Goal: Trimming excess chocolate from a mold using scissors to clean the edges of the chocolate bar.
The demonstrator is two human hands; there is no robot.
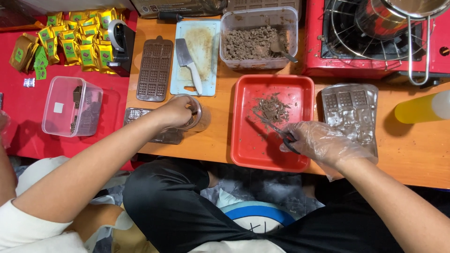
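Over the red tray, gloved right hand pinching scissors above chocolate shavings for catching; left hand clasping glass jar, steadying.

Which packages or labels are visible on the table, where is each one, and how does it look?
Wrapped packets: far left on the red cloth, a heap of small gold pouches with green labels.
Brown packet: left of the heap, flat, with a green label.
Clear box: in front of the heap, rectangular, with a small white sticker.
No screens or signs are visible.
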